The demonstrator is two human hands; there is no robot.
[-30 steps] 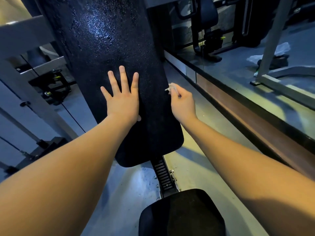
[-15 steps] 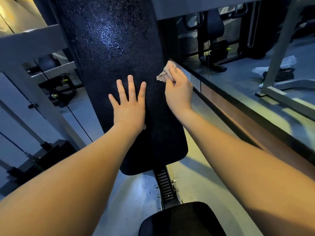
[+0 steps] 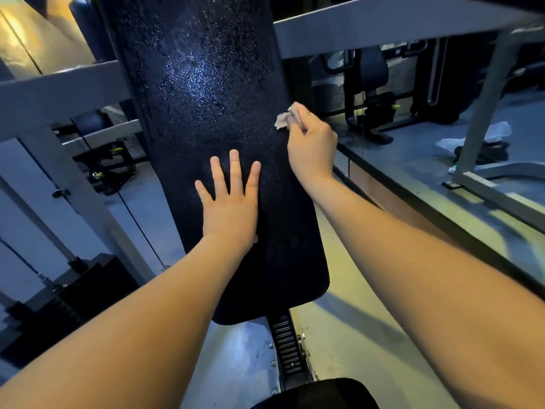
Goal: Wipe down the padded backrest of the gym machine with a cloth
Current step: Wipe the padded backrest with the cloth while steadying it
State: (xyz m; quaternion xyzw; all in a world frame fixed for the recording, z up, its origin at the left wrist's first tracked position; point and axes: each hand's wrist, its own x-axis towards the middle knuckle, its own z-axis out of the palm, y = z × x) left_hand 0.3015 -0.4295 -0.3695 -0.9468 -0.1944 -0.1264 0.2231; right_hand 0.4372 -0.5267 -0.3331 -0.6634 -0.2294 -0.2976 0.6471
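Observation:
The black padded backrest (image 3: 200, 93) fills the middle of the view, upright and glistening with wet speckles in its upper half. My left hand (image 3: 230, 202) lies flat on its lower middle, fingers spread, holding nothing. My right hand (image 3: 312, 143) is at the pad's right edge, a little higher than the left, fingers closed on a small crumpled pale cloth (image 3: 284, 119). The cloth sticks out above my fingers and touches the pad's edge.
A black seat pad (image 3: 318, 394) sits below, joined by a toothed adjustment rail (image 3: 287, 346). Grey frame beams (image 3: 59, 90) cross behind the backrest. A weight stack (image 3: 59, 305) stands at lower left. A raised floor ledge (image 3: 427, 208) and other machines lie to the right.
My right hand has carried the cloth up along the pad's right edge. The left hand has stayed flat on the pad. The view has tilted upward.

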